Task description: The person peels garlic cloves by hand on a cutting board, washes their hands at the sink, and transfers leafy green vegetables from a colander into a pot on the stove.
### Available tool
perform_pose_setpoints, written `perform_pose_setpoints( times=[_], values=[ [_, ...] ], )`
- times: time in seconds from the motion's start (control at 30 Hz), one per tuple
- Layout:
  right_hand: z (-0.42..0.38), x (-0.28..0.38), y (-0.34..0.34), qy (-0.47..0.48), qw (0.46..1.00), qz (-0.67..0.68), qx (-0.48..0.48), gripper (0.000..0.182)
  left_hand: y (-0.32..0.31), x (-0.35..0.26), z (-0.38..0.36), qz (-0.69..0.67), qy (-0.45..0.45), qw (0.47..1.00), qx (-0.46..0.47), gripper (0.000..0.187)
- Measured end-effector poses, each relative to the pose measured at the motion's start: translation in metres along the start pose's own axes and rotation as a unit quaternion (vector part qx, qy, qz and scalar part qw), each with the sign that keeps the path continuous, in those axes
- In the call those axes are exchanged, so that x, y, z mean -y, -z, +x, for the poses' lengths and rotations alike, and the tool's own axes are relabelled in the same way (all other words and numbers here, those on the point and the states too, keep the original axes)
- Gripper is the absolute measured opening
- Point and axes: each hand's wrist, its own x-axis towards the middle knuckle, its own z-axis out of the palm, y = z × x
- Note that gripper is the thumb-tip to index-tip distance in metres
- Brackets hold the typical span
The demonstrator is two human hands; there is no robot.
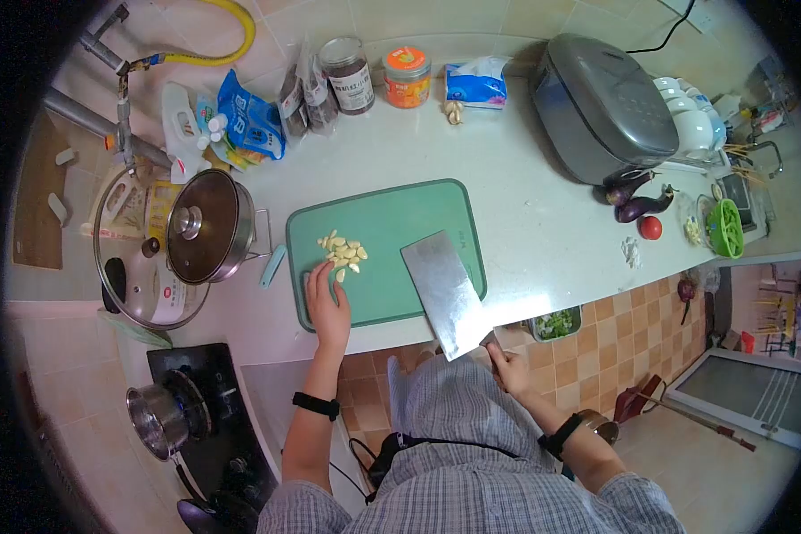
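My right hand [509, 368] grips the dark handle of a broad cleaver [445, 294]. Its wide blade lies across the right front part of the green cutting board [383, 285], with the handle end past the counter's front edge. A small heap of peeled garlic cloves [343, 249] is on the left half of the board. My left hand [327, 307] rests at the board's left front, fingers stretched toward the heap. One loose clove [340, 276] lies right by its fingertips.
A lidded pot [212, 227] and a light-blue peeler-like tool [273, 266] are left of the board. Jars [408, 78] and a tissue pack [476, 85] line the wall. A rice cooker [601, 111], eggplants [645, 205] and a tomato [651, 228] are right; a saucepan [157, 420] sits on the stove.
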Motion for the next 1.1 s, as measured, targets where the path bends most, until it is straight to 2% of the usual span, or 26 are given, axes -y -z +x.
perform_pose_setpoints(
  times=[0.13, 0.23, 0.3, 0.33, 0.4, 0.5, 0.63, 0.7, 0.83, 0.9, 0.93, 0.97, 1.0, 1.03, 1.07, 1.1],
  values=[
    [-0.010, 0.015, 0.006, 0.016, 0.999, 0.025, 0.029, 0.054, -0.003, -0.004, 0.000, 0.006, -0.009, 1.000, 0.011, 0.030],
    [-0.019, 0.028, 0.021, 0.001, 0.993, 0.090, 0.072, 0.055, -0.016, -0.006, -0.005, -0.011, -0.031, 0.999, 0.022, 0.030],
    [-0.022, 0.042, 0.042, 0.014, 0.978, 0.125, 0.169, 0.053, -0.026, -0.019, -0.008, -0.040, -0.006, 0.989, 0.141, 0.030],
    [-0.025, 0.055, 0.049, 0.037, 0.974, 0.133, 0.181, 0.055, -0.034, -0.024, -0.010, -0.041, -0.003, 0.989, 0.139, 0.030],
    [-0.025, 0.073, 0.064, 0.032, 0.973, 0.149, 0.173, 0.055, -0.053, -0.036, -0.013, -0.057, -0.075, 0.981, 0.170, 0.032],
    [-0.022, 0.089, 0.080, 0.043, 0.977, 0.147, 0.148, 0.056, -0.067, -0.068, -0.009, -0.048, -0.110, 0.980, 0.160, 0.032],
    [-0.019, 0.100, 0.088, 0.037, 0.980, 0.145, 0.128, 0.056, -0.091, -0.078, 0.001, -0.030, -0.107, 0.981, 0.159, 0.034],
    [-0.020, 0.106, 0.087, 0.021, 0.978, 0.150, 0.141, 0.055, -0.103, -0.074, 0.004, -0.025, -0.106, 0.977, 0.181, 0.028],
    [-0.021, 0.113, 0.081, -0.010, 0.973, 0.141, 0.183, 0.056, -0.102, -0.065, 0.009, -0.037, -0.117, 0.979, 0.162, 0.020],
    [-0.019, 0.111, 0.075, -0.136, 0.938, 0.204, 0.247, 0.059, -0.092, -0.061, 0.011, -0.045, -0.105, 0.980, 0.160, 0.011],
    [-0.019, 0.111, 0.071, -0.158, 0.912, 0.227, 0.304, 0.060, -0.087, -0.062, 0.011, -0.045, -0.104, 0.981, 0.159, 0.011],
    [-0.018, 0.111, 0.067, -0.158, 0.912, 0.225, 0.305, 0.060, -0.082, -0.063, 0.012, -0.126, -0.032, 0.981, 0.144, 0.009],
    [-0.016, 0.107, 0.064, -0.188, 0.856, 0.297, 0.378, 0.060, -0.080, -0.063, 0.013, -0.205, 0.040, 0.970, 0.126, 0.007],
    [-0.013, 0.102, 0.061, -0.217, 0.788, 0.365, 0.445, 0.060, -0.081, -0.061, 0.014, -0.205, 0.043, 0.970, 0.124, 0.007],
    [-0.007, 0.094, 0.057, -0.247, 0.718, 0.421, 0.497, 0.060, -0.081, -0.058, 0.015, -0.357, 0.129, 0.916, 0.129, 0.007],
    [-0.007, 0.093, 0.054, -0.250, 0.716, 0.419, 0.499, 0.060, -0.076, -0.059, 0.019, -0.496, 0.211, 0.832, 0.128, 0.008]
  ],
)
